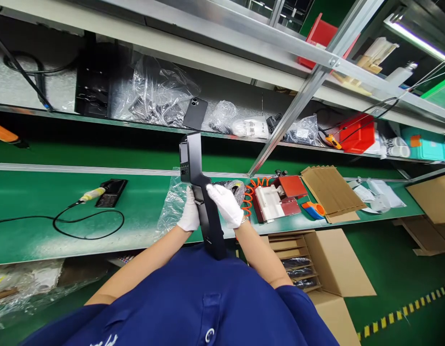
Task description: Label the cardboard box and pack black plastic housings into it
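Both of my hands wear white gloves and hold a long black device (204, 202) with a bent, stepped body, upright in front of my chest. My left hand (189, 211) is closed on its left side, below a small panel with ports or buttons. From the right, my right hand (225, 204) grips it near the bend, fingers over the edge. The device's lower end reaches my blue shirt. A clear plastic bag (172, 204) lies on the green bench behind my left hand. Beside my right hand is a plastic-wrapped bundle (236, 188).
An electric screwdriver with a cable (92, 194) rests by a black part (112, 192) on the left. To the right are a red-and-white fixture (276, 199), a tape roll (313, 210) and cardboard dividers (330, 190). An open carton (337, 264) stands below; a shelf (143, 124) crosses above.
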